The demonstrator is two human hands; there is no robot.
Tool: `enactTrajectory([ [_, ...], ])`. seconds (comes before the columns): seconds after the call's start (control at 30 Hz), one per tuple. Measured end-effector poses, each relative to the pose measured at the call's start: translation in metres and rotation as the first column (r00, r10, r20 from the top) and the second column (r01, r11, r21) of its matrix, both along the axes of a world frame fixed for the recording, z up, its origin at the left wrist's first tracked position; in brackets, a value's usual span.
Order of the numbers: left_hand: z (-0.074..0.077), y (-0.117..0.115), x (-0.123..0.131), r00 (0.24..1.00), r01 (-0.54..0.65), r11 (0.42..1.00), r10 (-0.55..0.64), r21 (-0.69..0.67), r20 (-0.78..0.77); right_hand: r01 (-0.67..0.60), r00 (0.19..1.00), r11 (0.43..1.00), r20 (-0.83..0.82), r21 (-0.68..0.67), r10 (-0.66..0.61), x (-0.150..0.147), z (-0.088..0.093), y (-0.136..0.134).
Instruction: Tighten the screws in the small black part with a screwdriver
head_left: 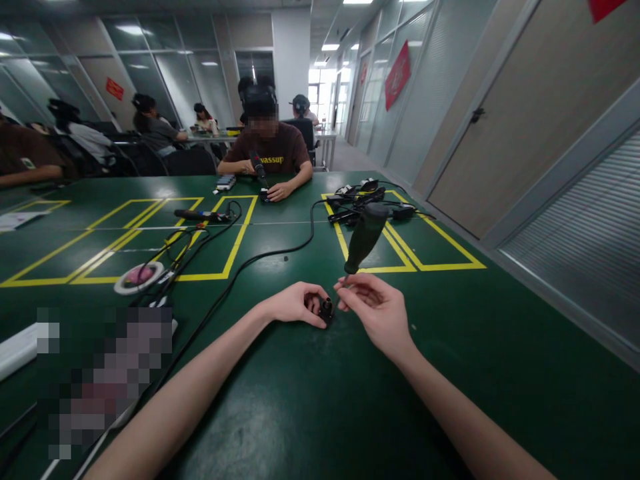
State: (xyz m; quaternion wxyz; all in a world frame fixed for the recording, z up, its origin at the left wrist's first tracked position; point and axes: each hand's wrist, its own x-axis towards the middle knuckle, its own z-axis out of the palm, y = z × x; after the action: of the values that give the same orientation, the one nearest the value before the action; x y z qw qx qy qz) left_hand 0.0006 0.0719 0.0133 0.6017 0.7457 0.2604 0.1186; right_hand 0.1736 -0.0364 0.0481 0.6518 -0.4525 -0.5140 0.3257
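My left hand [295, 303] rests on the green table [320, 400] with its fingers curled round a small black plug-like part [327, 309]. My right hand [373, 308] pinches the thin shaft of a screwdriver just to the right of that part. The screwdriver's dark green handle [366, 237] stands up and leans away to the right, its tip down at the black part. A black cable [260, 257] runs from near my left hand across the table to the far right.
A pile of black adapters and cables [367, 200] lies in the far yellow-taped box. To the left are a pink-and-white round dish [139, 277], a second screwdriver [200, 216] and tangled wires. A person in a brown shirt [273, 157] works opposite; others sit at the far left.
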Motion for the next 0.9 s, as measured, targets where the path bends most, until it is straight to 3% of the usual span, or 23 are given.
enactTrajectory([
  [0.2, 0.0016, -0.0003, 0.0002, 1.000, -0.030, 1.000, 0.030, -0.007, 0.002, 0.012, 0.999, 0.997, 0.037, 0.075, -0.015, 0.0001, 0.0021, -0.0008],
  [0.4, -0.0032, -0.0006, 0.0028, 0.993, -0.113, 0.994, 0.114, -0.004, 0.034, 0.023, 0.998, 0.998, 0.053, 0.054, -0.026, 0.0000, 0.0038, -0.0013],
  [0.9, -0.0021, -0.0039, 0.0048, 0.988, -0.152, 0.988, 0.152, 0.024, 0.028, -0.006, 0.998, 1.000, -0.068, -0.027, 0.005, -0.0016, 0.0041, 0.0000],
])
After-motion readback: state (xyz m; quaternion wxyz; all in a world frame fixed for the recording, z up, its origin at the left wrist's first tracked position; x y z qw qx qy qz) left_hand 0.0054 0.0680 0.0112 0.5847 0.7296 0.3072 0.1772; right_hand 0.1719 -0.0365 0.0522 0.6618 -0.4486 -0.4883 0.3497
